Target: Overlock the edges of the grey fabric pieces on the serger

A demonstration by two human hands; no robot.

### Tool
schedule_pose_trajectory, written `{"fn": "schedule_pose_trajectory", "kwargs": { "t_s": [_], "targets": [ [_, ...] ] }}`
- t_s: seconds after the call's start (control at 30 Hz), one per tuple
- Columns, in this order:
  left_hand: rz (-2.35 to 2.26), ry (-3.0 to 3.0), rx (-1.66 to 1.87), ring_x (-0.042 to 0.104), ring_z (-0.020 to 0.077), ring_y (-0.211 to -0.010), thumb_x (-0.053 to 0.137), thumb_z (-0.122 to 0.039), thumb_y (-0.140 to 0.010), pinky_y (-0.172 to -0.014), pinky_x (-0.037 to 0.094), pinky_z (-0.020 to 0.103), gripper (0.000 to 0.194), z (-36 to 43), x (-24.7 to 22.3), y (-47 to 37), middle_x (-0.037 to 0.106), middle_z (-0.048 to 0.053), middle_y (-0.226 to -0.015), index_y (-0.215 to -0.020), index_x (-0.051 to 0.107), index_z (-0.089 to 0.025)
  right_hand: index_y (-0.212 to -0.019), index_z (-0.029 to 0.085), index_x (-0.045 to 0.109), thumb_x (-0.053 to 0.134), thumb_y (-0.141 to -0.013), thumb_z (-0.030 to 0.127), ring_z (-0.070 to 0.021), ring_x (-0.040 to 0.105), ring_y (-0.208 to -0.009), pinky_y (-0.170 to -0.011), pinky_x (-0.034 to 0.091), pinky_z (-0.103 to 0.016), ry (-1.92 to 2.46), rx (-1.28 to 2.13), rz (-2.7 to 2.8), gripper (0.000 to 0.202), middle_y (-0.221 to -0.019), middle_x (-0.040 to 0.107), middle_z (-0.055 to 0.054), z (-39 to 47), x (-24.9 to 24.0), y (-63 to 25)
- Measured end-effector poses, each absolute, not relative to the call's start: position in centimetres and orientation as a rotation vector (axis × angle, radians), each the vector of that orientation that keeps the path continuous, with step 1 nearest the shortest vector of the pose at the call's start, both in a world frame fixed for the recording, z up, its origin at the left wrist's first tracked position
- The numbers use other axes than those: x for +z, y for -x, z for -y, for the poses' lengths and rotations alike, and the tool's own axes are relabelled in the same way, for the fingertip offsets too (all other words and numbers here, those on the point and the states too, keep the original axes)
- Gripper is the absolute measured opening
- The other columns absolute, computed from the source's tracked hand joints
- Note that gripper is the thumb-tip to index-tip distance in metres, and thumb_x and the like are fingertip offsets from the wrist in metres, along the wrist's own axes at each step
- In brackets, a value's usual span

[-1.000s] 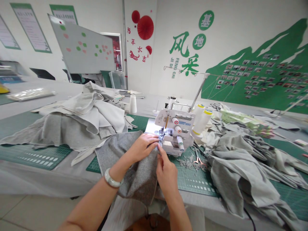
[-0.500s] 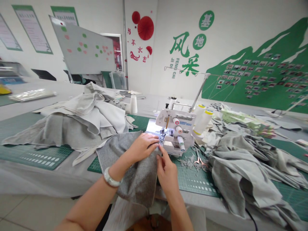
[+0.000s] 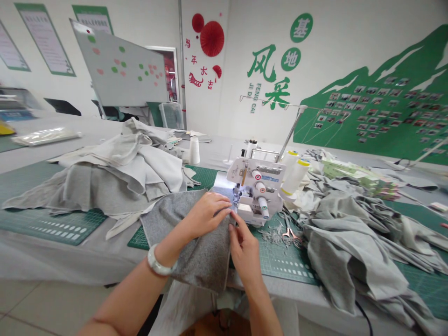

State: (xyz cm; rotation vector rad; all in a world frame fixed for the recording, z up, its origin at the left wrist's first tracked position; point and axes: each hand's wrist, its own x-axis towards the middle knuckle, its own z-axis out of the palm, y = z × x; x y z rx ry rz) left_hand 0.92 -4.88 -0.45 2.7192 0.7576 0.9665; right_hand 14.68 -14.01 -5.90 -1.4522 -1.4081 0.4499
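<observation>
A white overlock sewing machine (image 3: pixel 257 191) stands on a green cutting mat, its lamp lit over the needle area. A dark grey piece of fabric (image 3: pixel 206 259) lies in front of it and runs up to the presser foot, its near part hanging over the table edge. My left hand (image 3: pixel 210 212) rests flat on top of the fabric, fingers stretched toward the foot. At the fabric's right edge, my right hand (image 3: pixel 243 245) pinches the cloth between thumb and fingers, close below the machine.
Grey and white fabric pieces (image 3: pixel 115 172) are heaped on the left, and another grey heap (image 3: pixel 353 252) lies on the right. Scissors (image 3: pixel 289 233) sit among thread scraps beside the machine. A thread cone (image 3: pixel 194 150) stands behind, and yellow-rimmed cones (image 3: pixel 296 179) stand at the machine's right.
Both hands keep nearly the same place on the fabric. The fabric's lower edge hangs slightly differently, and the view has shifted a little.
</observation>
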Motion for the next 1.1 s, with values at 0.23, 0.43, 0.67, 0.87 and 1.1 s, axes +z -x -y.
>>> {"fn": "schedule_pose_trajectory", "kwargs": {
  "t_s": [0.23,0.43,0.67,0.87,1.1],
  "targets": [
    [-0.747,-2.679,0.936,0.058,0.022,-0.116,0.049,-0.023,-0.095,-0.102,0.043,0.04,0.026,4.1,-1.6,-1.1,0.066,0.009,-0.122,-0.113,0.067,-0.017,-0.132,0.018,0.058,0.044,-0.093,0.031,-0.0175,0.064,-0.069,-0.068,0.048,-0.026,1.429,0.473,1.399,0.044,-0.093,0.073,-0.007,13.5,-6.1,-14.8],
    [-0.762,-2.663,0.928,0.057,0.022,-0.119,0.05,-0.025,-0.095,-0.103,0.043,0.039,0.027,3.3,-1.8,-1.2,0.065,0.009,-0.123,-0.116,0.066,-0.017,-0.129,0.017,0.06,0.044,-0.092,0.03,-0.0155,0.059,-0.059,-0.061,0.046,-0.024,1.434,0.446,1.413,0.042,-0.077,0.071,-0.004,13.3,-5.9,-14.9],
    [-0.758,-2.715,0.944,0.058,0.0236,-0.116,0.048,-0.025,-0.095,-0.101,0.043,0.041,0.026,3.5,-1.4,-1.1,0.065,0.01,-0.122,-0.109,0.068,-0.017,-0.127,0.016,0.061,0.045,-0.092,0.03,-0.0154,0.059,-0.059,-0.062,0.047,-0.025,1.442,0.438,1.397,0.042,-0.075,0.069,-0.003,13.4,-5.5,-15.1],
    [-0.749,-2.737,0.92,0.059,0.0226,-0.111,0.049,-0.024,-0.094,-0.097,0.044,0.04,0.024,4.3,-1.0,-1.0,0.067,0.009,-0.117,-0.107,0.068,-0.018,-0.13,0.017,0.059,0.045,-0.092,0.031,-0.0152,0.059,-0.06,-0.062,0.048,-0.025,1.426,0.435,1.408,0.043,-0.081,0.072,-0.005,13.1,-5.7,-15.1],
    [-0.766,-2.686,0.905,0.059,0.023,-0.115,0.051,-0.025,-0.094,-0.101,0.044,0.04,0.026,3.4,-1.4,-1.0,0.066,0.009,-0.121,-0.113,0.067,-0.018,-0.129,0.017,0.061,0.045,-0.092,0.031,-0.0154,0.058,-0.058,-0.063,0.048,-0.026,1.466,0.409,1.415,0.042,-0.078,0.072,-0.004,13.1,-5.6,-15.2]
  ]
}}
